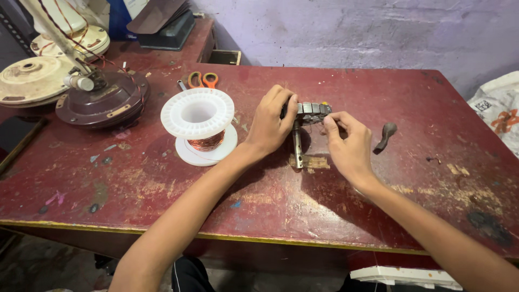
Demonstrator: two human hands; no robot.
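My left hand [273, 121] grips the left side of a small grey metal stator core [312, 112] that stands on a vertical shaft [297, 146] set on a wooden block [311, 162]. From the right, my right hand [346, 143] pinches at the core's edge with thumb and forefinger. Whether a wire runs between the fingers is too fine to tell. A white plastic spool of copper wire [199, 125] stands just left of my left hand.
The worn red table [162, 184] also carries orange-handled scissors [201, 80], a small dark grey handle-like piece [386, 134], and a brown motor housing [102, 98] with cream fan covers [32, 78] at far left. A white sack [500, 108] lies at right.
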